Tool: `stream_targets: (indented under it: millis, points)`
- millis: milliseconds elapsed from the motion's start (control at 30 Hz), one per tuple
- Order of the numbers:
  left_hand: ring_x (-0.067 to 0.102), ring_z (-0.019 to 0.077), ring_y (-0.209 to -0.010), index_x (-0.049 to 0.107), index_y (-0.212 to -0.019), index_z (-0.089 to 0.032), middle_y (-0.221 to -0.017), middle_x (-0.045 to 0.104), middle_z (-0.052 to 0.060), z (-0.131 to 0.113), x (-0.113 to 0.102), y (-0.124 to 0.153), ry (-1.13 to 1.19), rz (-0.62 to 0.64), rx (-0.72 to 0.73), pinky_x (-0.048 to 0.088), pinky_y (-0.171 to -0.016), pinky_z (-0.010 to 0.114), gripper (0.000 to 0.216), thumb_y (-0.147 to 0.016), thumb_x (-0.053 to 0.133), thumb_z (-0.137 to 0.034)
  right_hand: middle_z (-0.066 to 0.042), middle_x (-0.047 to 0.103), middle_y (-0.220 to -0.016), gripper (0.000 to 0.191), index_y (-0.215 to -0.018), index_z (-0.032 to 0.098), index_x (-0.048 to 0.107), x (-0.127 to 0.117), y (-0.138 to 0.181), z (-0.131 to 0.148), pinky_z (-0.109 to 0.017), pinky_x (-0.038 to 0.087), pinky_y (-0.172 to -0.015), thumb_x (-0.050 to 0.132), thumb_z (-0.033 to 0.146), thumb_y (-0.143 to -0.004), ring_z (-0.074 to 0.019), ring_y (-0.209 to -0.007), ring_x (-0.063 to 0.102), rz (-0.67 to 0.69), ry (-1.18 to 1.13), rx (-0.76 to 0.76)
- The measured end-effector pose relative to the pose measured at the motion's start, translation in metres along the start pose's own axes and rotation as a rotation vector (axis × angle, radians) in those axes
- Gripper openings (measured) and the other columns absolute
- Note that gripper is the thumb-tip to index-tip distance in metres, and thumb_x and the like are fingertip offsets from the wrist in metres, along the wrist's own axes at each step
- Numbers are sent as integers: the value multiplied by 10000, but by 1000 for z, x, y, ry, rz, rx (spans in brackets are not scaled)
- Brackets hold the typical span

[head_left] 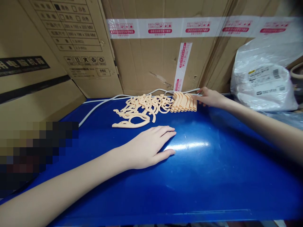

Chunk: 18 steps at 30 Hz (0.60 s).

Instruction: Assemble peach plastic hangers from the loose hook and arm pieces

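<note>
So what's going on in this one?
A person's right hand is at the right end of a neat row of cream, curved plastic pieces; whether it grips any is unclear. A loose pile of cream, hooked plastic pieces lies left of them. The left hand is open, palm down, over the glossy blue tabletop.

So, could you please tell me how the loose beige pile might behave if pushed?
The loose beige pile may move in clumps, since its curved pieces overlap. It may slide easily because the blue table looks glossy.
</note>
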<state>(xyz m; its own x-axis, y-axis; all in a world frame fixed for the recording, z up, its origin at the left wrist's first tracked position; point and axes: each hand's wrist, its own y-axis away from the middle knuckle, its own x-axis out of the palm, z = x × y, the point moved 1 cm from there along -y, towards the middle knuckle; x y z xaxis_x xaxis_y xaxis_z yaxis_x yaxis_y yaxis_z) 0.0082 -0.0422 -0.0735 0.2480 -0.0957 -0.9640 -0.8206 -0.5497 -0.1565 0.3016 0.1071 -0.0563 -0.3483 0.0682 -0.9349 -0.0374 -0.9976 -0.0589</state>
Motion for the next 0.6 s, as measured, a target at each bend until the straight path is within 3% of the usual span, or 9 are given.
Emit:
stream_targets:
  millis: [167,400,600]
  points:
    - [423,248,-1304,442,-1361,-132,-1423,455,112,-1,0,0,-6,9,-4,351,-1091,414,505,-963,394,-437,-67,682,-800,576,-1171,165,502,4,-1,2,-295,460,-534,557,609,-808,-163,-547,596,-17,-57,-1]
    - [417,253,-1311,445,-1359,-122,-1424,452,124,0,0,1,-1,4,7,345,-1095,409,507,-961,399,-434,-36,648,-729,345,-1153,153,518,11,-5,0,-246,430,-450,585,286,-842,-124,-506,546,-1,-229,-1]
    - [410,253,-1318,439,-1365,-127,-1431,445,119,0,0,1,-3,6,2,341,-1099,408,512,-960,398,-438,-10,639,-693,310,-1095,164,533,13,-8,-4,-237,417,-462,605,305,-828,-110,-490,530,-22,-232,-21]
